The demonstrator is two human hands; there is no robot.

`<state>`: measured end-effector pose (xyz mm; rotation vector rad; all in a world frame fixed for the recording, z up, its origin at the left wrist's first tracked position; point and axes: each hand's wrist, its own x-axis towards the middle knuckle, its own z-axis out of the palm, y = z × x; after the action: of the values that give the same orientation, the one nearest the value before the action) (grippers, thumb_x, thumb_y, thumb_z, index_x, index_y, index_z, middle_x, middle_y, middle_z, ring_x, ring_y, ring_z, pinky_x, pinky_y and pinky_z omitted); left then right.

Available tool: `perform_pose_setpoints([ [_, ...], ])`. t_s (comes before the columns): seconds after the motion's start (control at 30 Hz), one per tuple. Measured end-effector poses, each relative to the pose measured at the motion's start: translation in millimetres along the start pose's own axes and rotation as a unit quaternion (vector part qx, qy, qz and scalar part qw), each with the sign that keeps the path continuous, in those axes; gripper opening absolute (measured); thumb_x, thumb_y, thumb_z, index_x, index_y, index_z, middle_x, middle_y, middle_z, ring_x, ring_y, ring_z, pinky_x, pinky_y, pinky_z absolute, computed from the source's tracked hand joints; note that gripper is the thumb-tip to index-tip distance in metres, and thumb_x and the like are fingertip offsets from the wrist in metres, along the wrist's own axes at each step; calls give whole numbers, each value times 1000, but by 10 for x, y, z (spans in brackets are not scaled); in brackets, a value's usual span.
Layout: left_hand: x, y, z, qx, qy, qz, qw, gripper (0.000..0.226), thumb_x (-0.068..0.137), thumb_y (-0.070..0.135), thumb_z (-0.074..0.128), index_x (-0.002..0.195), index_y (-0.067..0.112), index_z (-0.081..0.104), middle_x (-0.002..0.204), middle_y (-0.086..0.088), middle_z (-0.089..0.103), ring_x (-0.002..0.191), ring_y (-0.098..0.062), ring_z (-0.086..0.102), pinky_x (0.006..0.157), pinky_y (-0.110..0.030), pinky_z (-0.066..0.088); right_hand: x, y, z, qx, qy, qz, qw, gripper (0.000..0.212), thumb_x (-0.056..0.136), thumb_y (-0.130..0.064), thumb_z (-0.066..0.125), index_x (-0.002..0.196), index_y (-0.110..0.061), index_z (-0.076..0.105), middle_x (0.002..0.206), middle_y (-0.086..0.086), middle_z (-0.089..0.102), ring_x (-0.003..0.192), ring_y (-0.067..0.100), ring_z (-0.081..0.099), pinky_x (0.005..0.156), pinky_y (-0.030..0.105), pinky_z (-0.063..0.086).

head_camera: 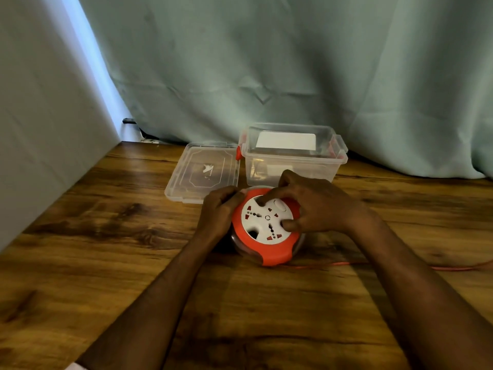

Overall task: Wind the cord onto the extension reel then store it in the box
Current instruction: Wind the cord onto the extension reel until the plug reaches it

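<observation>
A round orange and white extension reel (266, 236) lies flat on the wooden table (106, 236), sockets facing up. My left hand (217, 209) grips its left rim. My right hand (312, 206) rests on top, with a forefinger in a hole of the white face and the thumb pressed against the face. An orange cord (453, 267) runs from under the reel toward the right edge of view. Just behind the reel stands the clear plastic box (290, 158), open, with red latches. Its clear lid (202, 173) lies flat to the left of it.
A pale green curtain (293, 62) hangs behind the table. A grey wall (40, 129) closes off the left side. A white card shows inside or behind the box.
</observation>
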<state>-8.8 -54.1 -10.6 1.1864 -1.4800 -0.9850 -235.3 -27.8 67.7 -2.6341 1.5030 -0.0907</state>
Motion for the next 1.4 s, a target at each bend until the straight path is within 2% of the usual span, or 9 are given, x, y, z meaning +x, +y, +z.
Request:
perform_pose_setpoints([
  [0.43,-1,14,3,26,66,-14,997,27,105,27,55,103,10,76,89,-2,78,79,-15,75,70,-27,58,38,-104,161,-93,117,-13,989,73,75,-82,64,120,-25,71,117,-6,70,101,14,66,77,23,36],
  [0.67,-1,7,16,49,79,6,996,27,105,27,55,107,10,76,95,-4,79,86,-17,75,79,-34,62,119,-324,283,-94,172,69,978,63,95,-70,42,71,-19,70,69,-1,68,64,15,61,72,32,52],
  [0.83,34,35,19,59,68,13,996,26,104,28,57,108,13,77,97,-3,79,86,-16,75,83,-37,62,95,-203,112,-12,143,8,990,26,92,-45,65,107,-26,73,84,-10,71,71,9,62,63,23,47],
  [0.93,44,28,27,51,68,15,996,24,103,29,58,107,15,77,95,-2,79,86,-16,75,83,-38,62,28,-123,-26,39,37,-13,998,53,87,-34,73,137,-39,57,71,-18,53,66,2,54,60,15,35],
  [1.0,33,38,36,50,68,24,996,25,104,28,58,106,14,78,94,-3,80,84,-16,75,81,-37,62,-10,-98,-109,35,21,-21,999,61,87,-33,76,143,-44,53,66,-18,53,64,0,55,60,12,33],
  [1.1,37,29,43,40,63,37,996,25,103,28,59,104,13,79,92,-3,80,84,-16,76,78,-36,62,-22,-23,-170,48,-1,-31,998,61,90,-34,76,143,-49,49,69,-48,53,73,-24,53,56,8,35],
  [1.13,35,27,38,39,60,38,997,25,103,30,59,104,14,79,92,-2,80,84,-15,76,79,-37,62,-12,-8,-169,55,-12,-29,998,61,91,-36,75,143,-51,48,68,-46,52,75,-30,50,56,6,37],
  [1.27,31,-5,40,47,57,38,997,26,102,32,60,102,15,80,89,-1,81,82,-15,77,79,-41,63,19,20,-90,66,-17,-16,998,64,90,-41,75,147,-49,48,105,-27,63,81,-13,59,63,6,43],
  [1.4,35,18,84,40,70,30,996,24,103,28,60,99,15,79,87,-1,80,80,-15,76,78,-39,63,15,35,-71,59,15,-5,998,63,83,-48,79,141,-47,54,129,-12,69,101,8,67,78,22,59],
])
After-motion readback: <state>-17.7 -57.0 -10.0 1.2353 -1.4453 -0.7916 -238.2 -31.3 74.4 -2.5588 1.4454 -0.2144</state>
